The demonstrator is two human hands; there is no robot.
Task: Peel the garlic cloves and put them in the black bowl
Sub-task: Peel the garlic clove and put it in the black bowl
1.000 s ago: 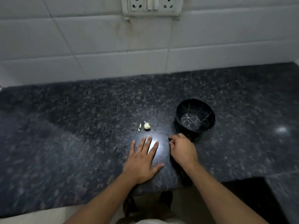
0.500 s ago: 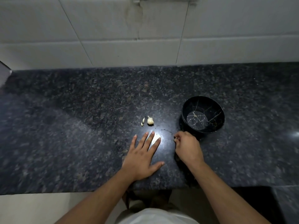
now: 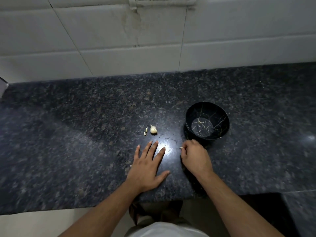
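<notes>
Garlic cloves (image 3: 151,130) wait on the worktop (image 3: 85,134) as the left hand (image 3: 147,166) lies flat, steadying, while right hand (image 3: 196,157) fingers pinch a pale scrap (image 3: 181,147) beside the black bowl (image 3: 207,123).

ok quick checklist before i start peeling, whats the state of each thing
1. Black bowl upright, within reach: ok.
2. Bowl has room: ok, nothing in it.
3. Garlic cloves on the counter, beyond the fingertips: ok.
4. Left hand free, flat on the counter: ok.
5. Right hand pinches something small and pale: whether it is a clove or skin, cannot tell.
6. Cloves peeled: not ok, skins look on.
</notes>
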